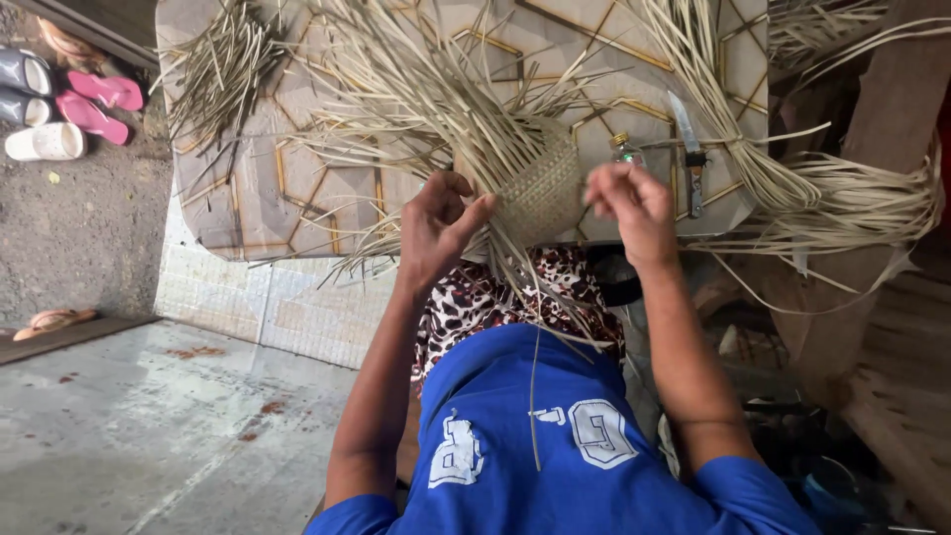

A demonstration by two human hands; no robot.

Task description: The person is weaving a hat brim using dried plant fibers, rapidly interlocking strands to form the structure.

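woven piece [540, 188] partly hidden behind both hands [436, 228] and loose strips [416, 89]

A steel-bladed knife [688, 149] lies beside a small glass bottle [625, 149]; pink rubber sandals [94, 102] rest near a white slipper [45, 143].

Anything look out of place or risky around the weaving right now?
One thing: a knife lies bare on the mat, close beyond the right hand, half among loose strips. The left hand and right hand work the woven piece. A small bottle stands beside it. Nothing looks spilled.
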